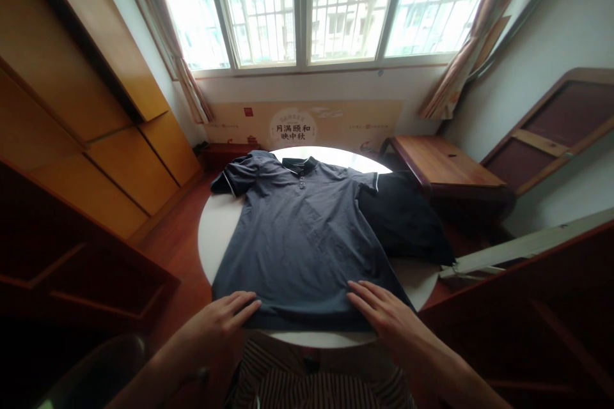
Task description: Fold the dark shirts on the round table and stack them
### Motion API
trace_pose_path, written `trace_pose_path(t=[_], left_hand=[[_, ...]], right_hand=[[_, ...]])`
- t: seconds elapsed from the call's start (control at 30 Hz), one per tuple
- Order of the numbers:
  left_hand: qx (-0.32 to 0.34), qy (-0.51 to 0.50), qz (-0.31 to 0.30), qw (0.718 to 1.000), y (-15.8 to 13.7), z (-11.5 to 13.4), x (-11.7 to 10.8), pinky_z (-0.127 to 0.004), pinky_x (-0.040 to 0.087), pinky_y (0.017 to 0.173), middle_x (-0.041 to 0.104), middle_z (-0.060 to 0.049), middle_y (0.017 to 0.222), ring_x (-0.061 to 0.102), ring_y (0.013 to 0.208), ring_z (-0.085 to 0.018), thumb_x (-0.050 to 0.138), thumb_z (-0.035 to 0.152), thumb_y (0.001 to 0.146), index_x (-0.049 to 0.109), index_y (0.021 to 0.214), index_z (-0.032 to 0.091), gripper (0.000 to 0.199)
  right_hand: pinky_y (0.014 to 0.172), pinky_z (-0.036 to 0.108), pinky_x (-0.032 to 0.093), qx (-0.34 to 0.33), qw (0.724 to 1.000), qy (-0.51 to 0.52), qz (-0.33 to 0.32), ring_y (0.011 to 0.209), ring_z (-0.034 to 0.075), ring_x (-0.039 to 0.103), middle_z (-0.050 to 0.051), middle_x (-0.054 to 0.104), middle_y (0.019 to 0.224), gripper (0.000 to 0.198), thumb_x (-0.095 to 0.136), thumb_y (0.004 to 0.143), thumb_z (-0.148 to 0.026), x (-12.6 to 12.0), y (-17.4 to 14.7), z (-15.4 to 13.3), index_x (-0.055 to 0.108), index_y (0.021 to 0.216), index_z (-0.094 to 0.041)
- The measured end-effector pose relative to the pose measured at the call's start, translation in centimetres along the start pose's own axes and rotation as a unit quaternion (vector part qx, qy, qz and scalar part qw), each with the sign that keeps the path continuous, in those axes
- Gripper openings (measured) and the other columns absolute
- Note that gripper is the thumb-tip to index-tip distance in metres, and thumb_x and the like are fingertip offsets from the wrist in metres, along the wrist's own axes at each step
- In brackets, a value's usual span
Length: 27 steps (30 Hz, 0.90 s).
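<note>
A dark blue-grey polo shirt (307, 236) lies front up across a round white table (215, 230), its black collar and buttons toward the window. Both short sleeves spread outward, edged with a white stripe. My left hand (230, 313) rests on the shirt's lower left corner, fingers stretched out. On the lower right part of the hem lies my right hand (377, 307), its fingers also extended flat on the cloth. Neither hand grips the fabric. Beneath the right sleeve and side, a black cloth (407, 217) covers the table's right part and hangs past its edge.
A brown wooden side table (446, 163) stands at the back right. Yellow-brown cabinets (125, 166) line the left wall. Beyond the table are a printed banner (336, 118) and a barred window (302, 6). Dark red wooden furniture (542, 307) flanks the near right.
</note>
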State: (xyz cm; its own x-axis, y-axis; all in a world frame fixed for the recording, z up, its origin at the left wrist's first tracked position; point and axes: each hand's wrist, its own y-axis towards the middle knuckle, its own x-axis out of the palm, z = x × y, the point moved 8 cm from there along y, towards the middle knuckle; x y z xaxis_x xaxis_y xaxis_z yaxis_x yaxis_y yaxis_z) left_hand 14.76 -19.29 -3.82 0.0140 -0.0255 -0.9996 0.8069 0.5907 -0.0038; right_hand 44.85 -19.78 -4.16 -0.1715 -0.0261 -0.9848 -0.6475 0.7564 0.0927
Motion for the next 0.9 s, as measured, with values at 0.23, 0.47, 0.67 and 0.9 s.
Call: trace_pose_path(t=[0.23,0.47,0.67,0.9], left_hand=[[-0.068,-0.060,0.003,0.996,-2.5,-3.7,-0.2,-0.028,0.057,0.094,0.069,-0.006,0.122,0.067,0.108,-0.017,0.039,-0.009,0.072,0.061,0.129,0.021,0.067],[-0.105,-0.066,0.225,0.966,-3.5,-5.6,-4.8,-0.027,0.057,0.090,0.071,-0.009,0.108,0.070,0.100,-0.018,0.040,0.011,0.096,0.062,0.118,0.017,0.032],[-0.111,-0.010,0.267,0.957,-4.0,-6.3,-8.4,-0.024,0.055,0.071,0.072,-0.006,0.083,0.069,0.073,-0.016,0.047,0.035,0.101,0.068,0.097,0.017,0.028],[-0.118,-0.034,0.174,0.977,-3.9,-7.1,-5.8,-0.025,0.052,0.071,0.069,-0.005,0.079,0.065,0.073,-0.016,0.043,0.033,0.101,0.068,0.089,0.018,0.031]], right_hand=[[0.090,0.039,0.058,0.065,0.985,-0.072,0.145,0.109,0.026,0.065,0.013,0.068,0.120,0.063,0.042,0.058,0.002,-4.1,-4.1,4.1,0.066,0.115,-0.014],[0.087,0.028,0.059,0.054,0.971,-0.030,0.230,0.098,0.018,0.071,0.008,0.071,0.110,0.046,0.042,0.086,-0.003,-9.2,-5.3,4.4,0.060,0.125,-0.020],[0.087,0.025,0.059,0.066,0.962,0.015,0.263,0.098,0.017,0.072,0.008,0.073,0.111,0.037,0.041,0.094,-0.008,-10.9,-5.3,4.8,0.060,0.124,-0.019],[0.087,0.027,0.060,0.096,0.964,0.077,0.235,0.095,0.020,0.074,0.008,0.075,0.110,0.032,0.046,0.095,-0.016,-10.0,-6.3,5.1,0.066,0.120,-0.018]])
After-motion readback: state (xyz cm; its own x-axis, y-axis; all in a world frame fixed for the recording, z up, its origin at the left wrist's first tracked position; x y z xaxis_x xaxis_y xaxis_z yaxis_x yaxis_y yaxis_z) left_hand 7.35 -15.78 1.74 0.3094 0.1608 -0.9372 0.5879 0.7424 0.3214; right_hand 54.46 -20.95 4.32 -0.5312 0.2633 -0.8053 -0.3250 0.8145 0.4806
